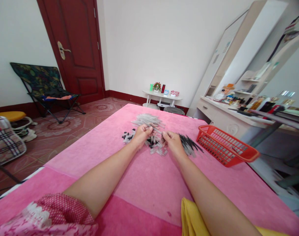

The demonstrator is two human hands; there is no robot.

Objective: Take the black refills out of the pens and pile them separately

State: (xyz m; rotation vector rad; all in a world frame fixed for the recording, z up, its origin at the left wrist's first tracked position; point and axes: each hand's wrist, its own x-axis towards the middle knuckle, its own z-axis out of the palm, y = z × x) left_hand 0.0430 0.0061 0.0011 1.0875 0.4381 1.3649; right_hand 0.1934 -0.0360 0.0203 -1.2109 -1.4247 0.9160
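Observation:
My left hand [142, 136] is closed, its thumb and finger pinching one end of a thin greyish tube [157, 130] that looks like a pen barrel. The tube slants towards my right hand [174, 140], whose fingertips are pinched at its other end; what exactly sits in them is too blurred to make out. Beyond my hands lies a pile of pale translucent tubes [146, 119]. Small clear and black caps [159, 150] are scattered between and under my hands. Several dark, slim pen-like sticks [190, 144] lie right of my right hand.
A red plastic basket [225, 146] stands at the right of the pink-covered table [90, 150]. Yellow cloth [192, 218] lies under my right forearm. A dressing table [220, 109] with bottles stands at right, a low white stand [149, 92] behind, a folding chair [46, 82] at left.

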